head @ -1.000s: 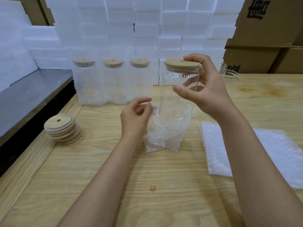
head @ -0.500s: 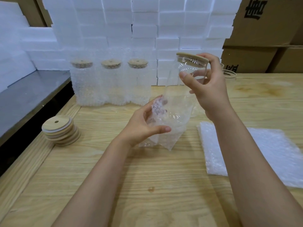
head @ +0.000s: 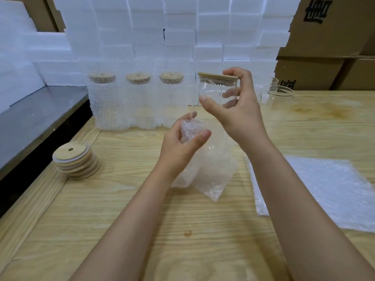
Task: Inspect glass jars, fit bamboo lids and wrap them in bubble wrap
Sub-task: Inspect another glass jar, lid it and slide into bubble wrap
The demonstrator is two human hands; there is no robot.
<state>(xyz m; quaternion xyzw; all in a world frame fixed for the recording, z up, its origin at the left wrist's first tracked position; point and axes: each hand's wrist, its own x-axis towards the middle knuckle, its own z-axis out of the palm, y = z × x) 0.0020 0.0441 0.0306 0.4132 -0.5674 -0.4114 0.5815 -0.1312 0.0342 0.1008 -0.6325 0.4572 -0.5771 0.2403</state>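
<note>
My right hand point(head: 239, 116) grips the upper part of a clear glass jar point(head: 213, 92), fingers and thumb curled around it just under its bamboo lid point(head: 217, 76). The jar's lower part sits inside a bubble wrap bag point(head: 213, 169) that hangs down to the wooden table point(head: 142, 230). My left hand point(head: 182, 147) pinches the bunched top edge of that bag beside the jar. Three wrapped, lidded jars point(head: 138, 102) stand in a row at the back.
A stack of bamboo lids point(head: 76, 160) lies at the left table edge. Flat bubble wrap bags point(head: 324, 189) lie at the right. An open bare jar point(head: 281, 98) stands behind my right hand. White foam blocks point(head: 182, 27) and cardboard boxes point(head: 334, 37) wall the back.
The jar has sunk deeper into the bag and stands more upright. My left hand has gathered the bag's edge and lifted it up along the jar's side.
</note>
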